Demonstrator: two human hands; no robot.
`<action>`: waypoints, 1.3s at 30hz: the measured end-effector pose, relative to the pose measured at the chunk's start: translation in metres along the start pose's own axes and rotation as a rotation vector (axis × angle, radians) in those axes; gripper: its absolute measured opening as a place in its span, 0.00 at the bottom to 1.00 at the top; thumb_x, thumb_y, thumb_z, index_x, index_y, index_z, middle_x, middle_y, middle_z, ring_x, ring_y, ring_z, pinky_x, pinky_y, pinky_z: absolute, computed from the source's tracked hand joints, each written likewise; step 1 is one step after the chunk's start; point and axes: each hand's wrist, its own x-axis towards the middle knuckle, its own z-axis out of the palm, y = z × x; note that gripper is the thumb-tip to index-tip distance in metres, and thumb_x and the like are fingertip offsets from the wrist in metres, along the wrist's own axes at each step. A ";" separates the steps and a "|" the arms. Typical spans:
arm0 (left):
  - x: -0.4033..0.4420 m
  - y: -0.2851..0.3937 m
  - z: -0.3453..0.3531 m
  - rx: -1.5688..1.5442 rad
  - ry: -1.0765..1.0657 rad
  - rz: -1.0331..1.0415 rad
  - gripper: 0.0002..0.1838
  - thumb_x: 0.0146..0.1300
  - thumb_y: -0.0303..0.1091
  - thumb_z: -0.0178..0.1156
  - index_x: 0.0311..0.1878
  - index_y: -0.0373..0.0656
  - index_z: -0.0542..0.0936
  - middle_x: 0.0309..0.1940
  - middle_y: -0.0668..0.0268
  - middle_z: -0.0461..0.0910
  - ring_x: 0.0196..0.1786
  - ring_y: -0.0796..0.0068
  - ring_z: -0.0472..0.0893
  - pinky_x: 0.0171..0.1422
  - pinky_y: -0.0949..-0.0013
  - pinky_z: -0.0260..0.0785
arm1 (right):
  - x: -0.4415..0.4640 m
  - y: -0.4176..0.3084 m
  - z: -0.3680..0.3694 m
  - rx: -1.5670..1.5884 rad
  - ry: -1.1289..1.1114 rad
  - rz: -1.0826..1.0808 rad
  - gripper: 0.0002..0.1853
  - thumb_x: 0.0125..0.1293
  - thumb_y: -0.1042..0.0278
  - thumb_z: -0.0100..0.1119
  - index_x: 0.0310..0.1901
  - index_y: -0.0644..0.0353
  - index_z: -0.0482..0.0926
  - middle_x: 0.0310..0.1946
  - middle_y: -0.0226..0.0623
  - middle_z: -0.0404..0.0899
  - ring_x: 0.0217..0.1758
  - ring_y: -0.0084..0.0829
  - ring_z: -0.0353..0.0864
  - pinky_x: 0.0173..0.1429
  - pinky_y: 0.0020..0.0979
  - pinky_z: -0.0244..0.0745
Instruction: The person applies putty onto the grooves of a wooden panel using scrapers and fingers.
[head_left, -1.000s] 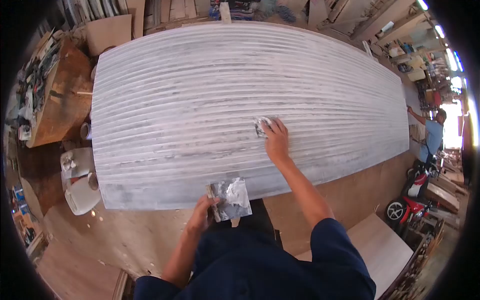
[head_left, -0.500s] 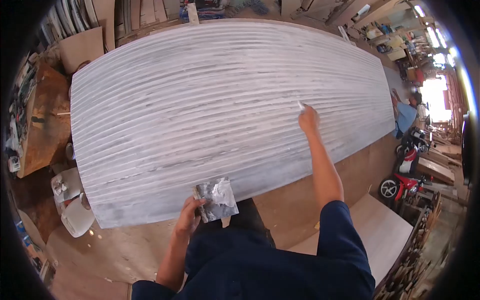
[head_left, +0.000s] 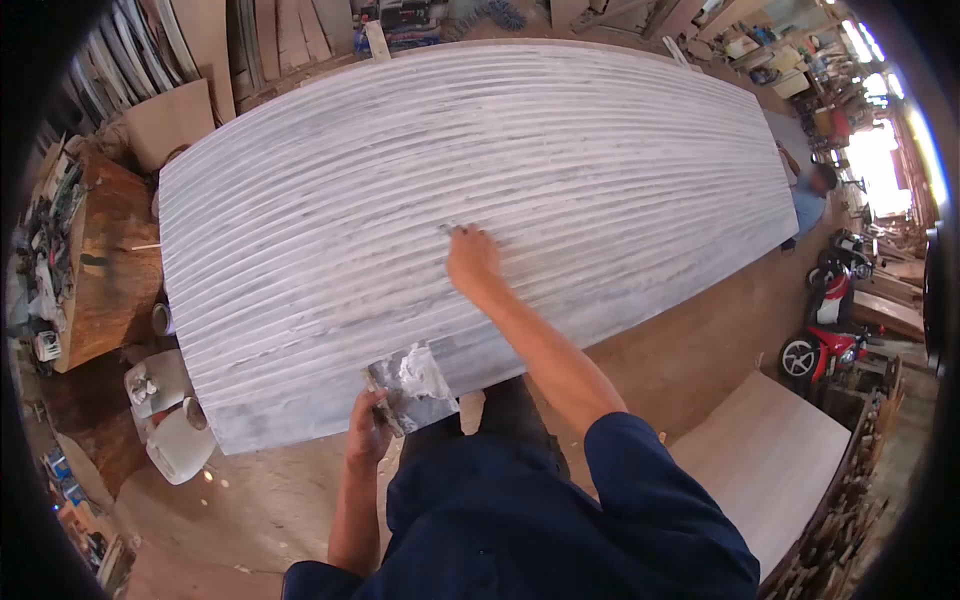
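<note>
The left hand (head_left: 368, 428) has its grip clamped on a plate (head_left: 406, 394) of paste (head_left: 428, 372) over the ridged panel's (head_left: 480, 180) near edge, the right hand's (head_left: 474, 262) on a thin blade (head_left: 446, 227) (mostly hidden) mid-panel, so tilting could drop paste and uneven pressure gouge ridges.

Upper limbs, one pair, both gripping.
Right arm (head_left: 550, 355): extended forward and inward; right hand (head_left: 473, 258) back uppermost, fingers (head_left: 465, 234) curled. Left arm (head_left: 355, 510): bent, held close to my side; left hand (head_left: 368, 430) closed, thumb (head_left: 374, 398) on top, its other fingers too hidden for me to tell clearly.
</note>
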 end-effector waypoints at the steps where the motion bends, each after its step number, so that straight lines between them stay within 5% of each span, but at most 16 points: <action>1: -0.002 -0.001 -0.011 0.006 -0.001 0.010 0.17 0.63 0.37 0.56 0.52 0.39 0.75 0.44 0.64 0.80 0.48 0.70 0.80 0.54 0.64 0.72 | -0.003 -0.016 0.005 0.020 -0.032 -0.042 0.16 0.60 0.75 0.51 0.49 0.65 0.78 0.47 0.50 0.77 0.50 0.50 0.78 0.55 0.45 0.75; 6: -0.040 0.007 -0.006 -0.065 0.072 0.076 0.20 0.62 0.40 0.57 0.55 0.41 0.74 0.46 0.63 0.79 0.50 0.67 0.79 0.58 0.62 0.71 | -0.032 -0.062 0.021 0.215 -0.120 -0.203 0.18 0.60 0.73 0.52 0.54 0.60 0.79 0.47 0.50 0.79 0.51 0.49 0.79 0.56 0.45 0.75; 8: -0.055 -0.001 -0.017 -0.070 0.123 0.117 0.21 0.62 0.40 0.57 0.55 0.40 0.74 0.48 0.63 0.79 0.51 0.66 0.79 0.59 0.61 0.71 | -0.042 -0.043 0.018 0.530 0.055 -0.098 0.17 0.60 0.73 0.52 0.50 0.59 0.80 0.43 0.52 0.81 0.49 0.49 0.81 0.53 0.47 0.75; 11: -0.071 -0.020 -0.038 -0.106 0.151 0.167 0.22 0.61 0.40 0.56 0.56 0.39 0.73 0.51 0.62 0.79 0.54 0.64 0.79 0.61 0.60 0.71 | -0.017 0.057 -0.018 0.532 0.181 0.051 0.22 0.59 0.73 0.53 0.57 0.55 0.78 0.43 0.55 0.81 0.46 0.50 0.81 0.51 0.47 0.75; 14: -0.080 -0.032 -0.046 -0.181 0.172 0.158 0.21 0.62 0.40 0.56 0.56 0.39 0.74 0.50 0.63 0.80 0.53 0.64 0.80 0.61 0.60 0.71 | 0.042 0.184 -0.027 0.270 0.495 0.181 0.16 0.59 0.73 0.52 0.49 0.63 0.80 0.39 0.56 0.82 0.42 0.52 0.82 0.49 0.48 0.75; 16: -0.086 -0.043 -0.048 -0.231 0.195 0.129 0.21 0.62 0.40 0.56 0.56 0.40 0.74 0.49 0.63 0.80 0.52 0.65 0.80 0.60 0.60 0.72 | 0.060 0.217 -0.054 0.160 0.356 0.303 0.15 0.58 0.72 0.53 0.46 0.66 0.80 0.40 0.56 0.82 0.46 0.53 0.81 0.50 0.49 0.74; 20: -0.085 -0.082 -0.094 -0.265 0.239 0.116 0.20 0.62 0.40 0.57 0.55 0.40 0.74 0.49 0.62 0.80 0.52 0.65 0.81 0.59 0.60 0.73 | 0.057 0.180 -0.042 0.152 0.204 0.262 0.14 0.58 0.70 0.52 0.43 0.66 0.80 0.41 0.56 0.82 0.48 0.54 0.81 0.52 0.48 0.75; 33: -0.085 -0.055 -0.027 -0.199 0.149 0.304 0.23 0.64 0.41 0.54 0.58 0.38 0.72 0.50 0.61 0.80 0.52 0.62 0.81 0.61 0.58 0.72 | 0.013 -0.072 0.049 0.112 -0.053 -0.152 0.11 0.60 0.69 0.57 0.42 0.63 0.81 0.46 0.49 0.80 0.50 0.48 0.81 0.53 0.44 0.78; 39: -0.093 -0.053 0.002 -0.177 0.119 0.495 0.22 0.63 0.37 0.53 0.60 0.41 0.72 0.54 0.63 0.78 0.54 0.66 0.79 0.60 0.60 0.72 | -0.050 -0.077 0.030 0.847 -0.432 -0.224 0.10 0.61 0.68 0.58 0.41 0.64 0.80 0.40 0.44 0.83 0.42 0.38 0.83 0.44 0.37 0.76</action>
